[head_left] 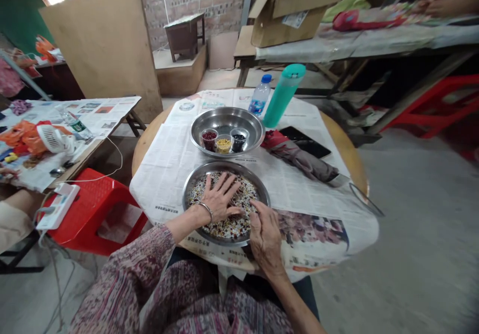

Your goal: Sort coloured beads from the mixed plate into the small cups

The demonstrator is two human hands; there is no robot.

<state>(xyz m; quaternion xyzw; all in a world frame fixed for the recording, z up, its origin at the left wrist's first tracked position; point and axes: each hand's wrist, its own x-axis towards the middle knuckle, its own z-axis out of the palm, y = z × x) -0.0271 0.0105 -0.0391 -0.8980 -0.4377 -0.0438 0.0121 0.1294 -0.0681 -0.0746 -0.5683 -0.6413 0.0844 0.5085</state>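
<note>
My left hand (217, 200) lies palm down with fingers spread on a mix of white grains and red, yellow and dark beans (245, 186). The mix covers the bottom of a round metal basin (187, 180). My right hand (266, 234) is curled over the basin's right rim, its thumb and forefinger reaching inside the edge. Behind it stands a second metal basin (224, 116), holding three small clear cups: one of dark red beans (209, 141), one of yellow kernels (223, 147) and one of black beans (238, 143).
Newspaper (164, 159) covers the round table. A water bottle (260, 97), a teal bottle (284, 97), a folded umbrella (299, 159) and a dark phone or tablet (307, 142) are at the back right. A red stool (92, 214) with a power strip (59, 206) stands left. Other people's arms show at both sides.
</note>
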